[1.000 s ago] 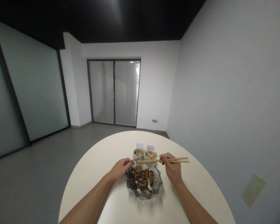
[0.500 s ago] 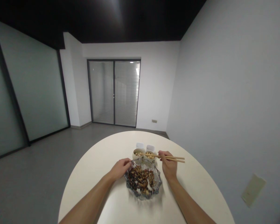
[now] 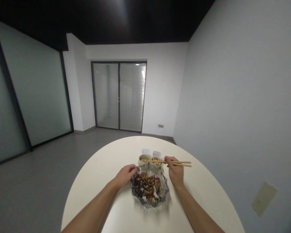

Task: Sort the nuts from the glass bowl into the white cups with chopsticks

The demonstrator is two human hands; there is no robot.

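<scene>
My right hand (image 3: 176,171) is closed around a pair of wooden chopsticks (image 3: 181,163). Their tips reach leftward over the left small bowl (image 3: 140,161), which holds a few pale pieces. The right small bowl (image 3: 156,167) sits under the chopsticks and contains more of these pale, nut-like pieces. Nearer to me is a scalloped clear glass bowl (image 3: 165,189) with many dark brown and tan dried-looking pieces (image 3: 146,186) in it. My left hand (image 3: 125,174) grips that bowl's rim at its upper left. Whether the tips pinch anything is too small to tell.
Two white plastic containers, a left one (image 3: 145,151) and a right one (image 3: 156,153), stand just behind the small bowls. Everything rests on a round cream table (image 3: 97,171). A white wall (image 3: 232,97) runs along the right side.
The chopsticks have shifted very slightly within my right hand, their tips staying over the left small bowl. My left hand stays on the glass bowl's rim. The view has moved a little.
</scene>
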